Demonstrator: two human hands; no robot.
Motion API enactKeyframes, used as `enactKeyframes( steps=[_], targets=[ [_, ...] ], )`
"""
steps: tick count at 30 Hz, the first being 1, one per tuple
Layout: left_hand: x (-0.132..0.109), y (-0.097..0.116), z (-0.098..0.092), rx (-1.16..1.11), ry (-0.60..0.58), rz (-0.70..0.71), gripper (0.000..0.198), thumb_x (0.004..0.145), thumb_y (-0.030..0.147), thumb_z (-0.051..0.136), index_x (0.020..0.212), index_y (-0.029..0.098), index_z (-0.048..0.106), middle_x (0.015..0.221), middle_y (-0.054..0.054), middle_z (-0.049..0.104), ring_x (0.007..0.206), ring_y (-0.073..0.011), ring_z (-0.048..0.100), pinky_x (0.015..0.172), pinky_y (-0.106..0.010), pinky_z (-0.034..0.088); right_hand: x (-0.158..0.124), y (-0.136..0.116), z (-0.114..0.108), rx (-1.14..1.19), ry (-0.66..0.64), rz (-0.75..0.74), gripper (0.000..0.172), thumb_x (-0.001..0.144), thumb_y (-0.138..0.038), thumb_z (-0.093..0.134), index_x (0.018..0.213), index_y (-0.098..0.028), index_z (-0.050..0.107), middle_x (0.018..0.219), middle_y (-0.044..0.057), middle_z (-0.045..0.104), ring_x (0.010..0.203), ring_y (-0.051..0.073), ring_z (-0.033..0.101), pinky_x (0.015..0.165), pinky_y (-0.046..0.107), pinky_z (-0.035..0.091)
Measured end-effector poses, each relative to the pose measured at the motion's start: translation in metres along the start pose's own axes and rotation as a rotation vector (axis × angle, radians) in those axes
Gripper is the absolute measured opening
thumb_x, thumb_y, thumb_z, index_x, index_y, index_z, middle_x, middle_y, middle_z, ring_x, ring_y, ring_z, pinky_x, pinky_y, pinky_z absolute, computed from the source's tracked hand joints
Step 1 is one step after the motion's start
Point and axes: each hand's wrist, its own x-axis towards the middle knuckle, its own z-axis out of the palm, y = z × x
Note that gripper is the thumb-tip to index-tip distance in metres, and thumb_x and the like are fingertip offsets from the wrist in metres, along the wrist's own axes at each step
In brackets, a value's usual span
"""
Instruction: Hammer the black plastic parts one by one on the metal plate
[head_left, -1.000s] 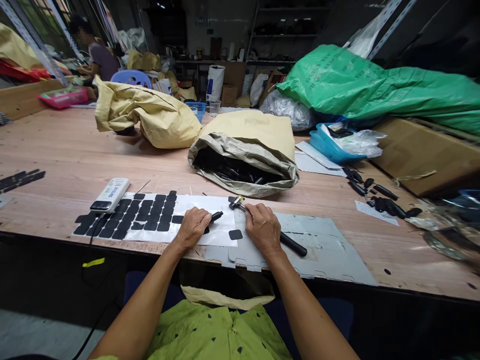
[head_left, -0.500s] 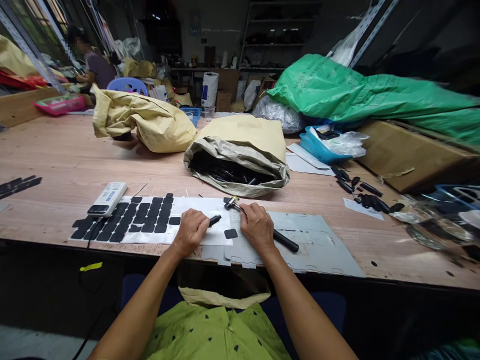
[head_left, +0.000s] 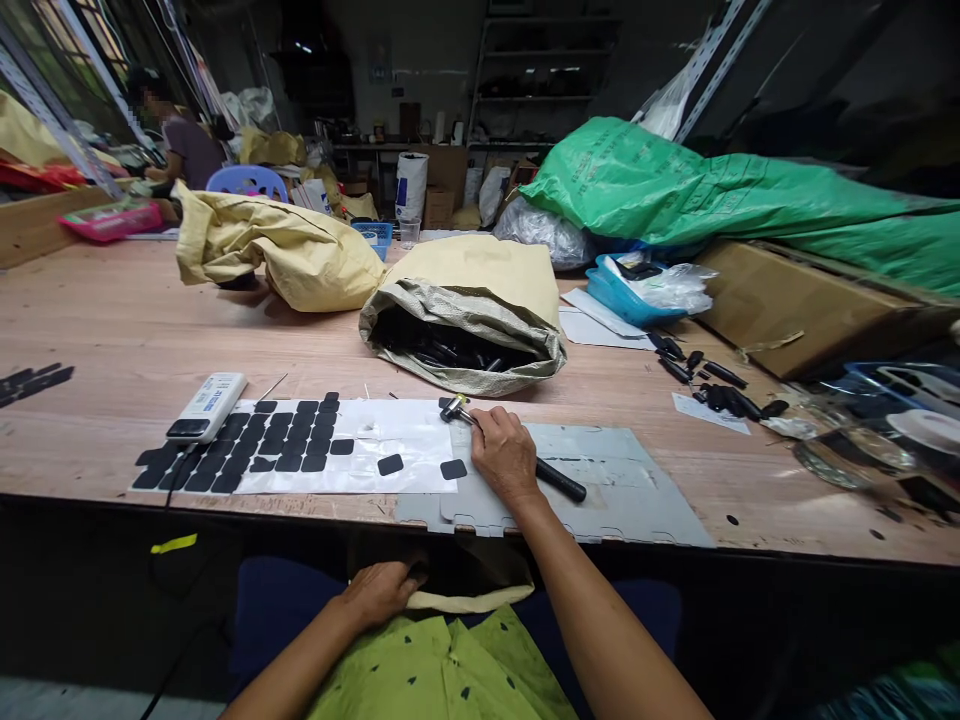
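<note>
My right hand point(head_left: 504, 452) is closed around a hammer point(head_left: 561, 480), its metal head pointing left and its black handle lying over the grey board point(head_left: 637, 490). Down at my lap, my left hand point(head_left: 381, 590) is at the mouth of an open bag point(head_left: 480, 603); its fingers are in shadow, so what they hold does not show. Black rounded-square pieces point(head_left: 300, 435) stand in rows on a white sheet point(head_left: 360, 480). One loose black piece point(head_left: 390, 464) lies apart on that sheet, and another point(head_left: 453, 470) is left of the hammer hand.
An open sack point(head_left: 465, 260) of black parts stands ahead, beside a folded yellow sack point(head_left: 300, 250). A white power strip point(head_left: 217, 395) sits on the left. Black handles point(head_left: 739, 400), a blue basket point(head_left: 615, 290) and a cardboard box point(head_left: 795, 300) are at right. A person point(head_left: 184, 140) sits far left.
My left hand has dropped from the table, where it held a short black part, to the lap bag. A black piece it covered now shows. My right hand stays on the hammer.
</note>
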Motion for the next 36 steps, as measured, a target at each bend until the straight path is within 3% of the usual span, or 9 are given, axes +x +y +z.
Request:
enactKeyframes(
  steps=[5, 11, 14, 17, 19, 23, 29, 32, 36],
  targets=[
    [-0.012, 0.028, -0.023, 0.099, -0.085, 0.145, 0.045, 0.087, 0.037, 0.056, 0.13, 0.026, 0.062, 0.123, -0.011, 0.069, 0.114, -0.0331, 0.064, 0.093, -0.042, 0.05, 0.001, -0.001, -0.002, 0.0, 0.005, -0.006, 0.025, 0.089, -0.02, 0.051, 0.108, -0.02, 0.066, 0.092, 0.006, 0.059, 0.086, 0.02, 0.047, 0.073, 0.031, 0.031],
    [-0.011, 0.09, -0.115, -0.181, -0.229, 0.599, 0.03, 0.091, 0.041, 0.06, 0.111, 0.023, 0.072, 0.099, -0.004, 0.074, 0.087, -0.0189, 0.069, 0.078, -0.026, 0.051, 0.001, -0.003, -0.002, -0.018, 0.011, -0.005, 0.025, 0.089, -0.018, 0.05, 0.108, -0.02, 0.066, 0.091, 0.007, 0.059, 0.085, 0.02, 0.046, 0.072, 0.031, 0.03],
    [0.037, 0.104, -0.164, -0.209, 0.122, 0.574, 0.026, 0.093, 0.035, 0.058, 0.106, 0.018, 0.072, 0.095, -0.004, 0.072, 0.083, -0.0169, 0.066, 0.075, -0.027, 0.05, 0.001, -0.003, -0.001, -0.024, 0.007, 0.001, 0.024, 0.089, -0.018, 0.051, 0.106, -0.02, 0.066, 0.091, 0.006, 0.059, 0.085, 0.02, 0.046, 0.071, 0.031, 0.03],
    [0.099, 0.11, -0.199, -0.068, 0.64, 0.365, 0.022, 0.091, 0.024, 0.057, 0.108, 0.017, 0.069, 0.099, -0.006, 0.067, 0.09, -0.019, 0.062, 0.082, -0.032, 0.049, 0.001, -0.002, -0.001, -0.015, 0.01, -0.006, 0.021, 0.088, -0.018, 0.052, 0.104, -0.02, 0.066, 0.09, 0.005, 0.059, 0.086, 0.02, 0.046, 0.072, 0.031, 0.03],
    [0.133, 0.113, -0.213, 0.054, 0.819, 0.259, 0.026, 0.089, 0.02, 0.059, 0.114, 0.018, 0.067, 0.105, -0.008, 0.061, 0.098, -0.0213, 0.059, 0.088, -0.034, 0.048, 0.001, -0.001, -0.001, -0.004, 0.013, -0.01, 0.021, 0.088, -0.018, 0.053, 0.104, -0.02, 0.065, 0.09, 0.005, 0.058, 0.086, 0.02, 0.047, 0.073, 0.031, 0.03],
    [0.166, 0.117, -0.226, 0.313, 0.852, 0.223, 0.03, 0.086, 0.018, 0.062, 0.115, 0.023, 0.065, 0.116, -0.01, 0.053, 0.108, -0.0263, 0.051, 0.09, -0.039, 0.044, 0.002, -0.001, -0.002, 0.01, 0.004, -0.001, 0.021, 0.088, -0.019, 0.053, 0.105, -0.021, 0.065, 0.092, 0.005, 0.058, 0.087, 0.019, 0.047, 0.073, 0.031, 0.031],
    [0.176, 0.123, -0.228, 0.534, 0.81, 0.296, 0.022, 0.086, 0.009, 0.056, 0.102, 0.021, 0.065, 0.117, -0.013, 0.055, 0.11, -0.0291, 0.046, 0.088, -0.042, 0.037, 0.002, -0.001, -0.002, 0.017, 0.0, 0.003, 0.02, 0.088, -0.02, 0.052, 0.104, -0.021, 0.064, 0.092, 0.005, 0.058, 0.087, 0.02, 0.047, 0.074, 0.031, 0.032],
    [0.164, 0.127, -0.228, 0.523, 0.823, 0.375, 0.015, 0.09, 0.019, 0.057, 0.103, 0.022, 0.064, 0.109, -0.01, 0.06, 0.106, -0.0279, 0.047, 0.09, -0.042, 0.035, 0.002, -0.001, -0.002, 0.016, 0.0, 0.005, 0.02, 0.088, -0.02, 0.053, 0.104, -0.021, 0.064, 0.092, 0.005, 0.058, 0.087, 0.02, 0.047, 0.074, 0.031, 0.032],
    [0.115, 0.122, -0.221, 0.389, 0.813, 0.441, 0.016, 0.092, 0.031, 0.06, 0.104, 0.022, 0.066, 0.099, -0.007, 0.066, 0.098, -0.0256, 0.051, 0.086, -0.039, 0.037, 0.003, -0.002, -0.003, 0.006, -0.008, 0.011, 0.019, 0.088, -0.02, 0.053, 0.103, -0.021, 0.065, 0.091, 0.005, 0.058, 0.088, 0.02, 0.047, 0.074, 0.031, 0.032]
  ],
)
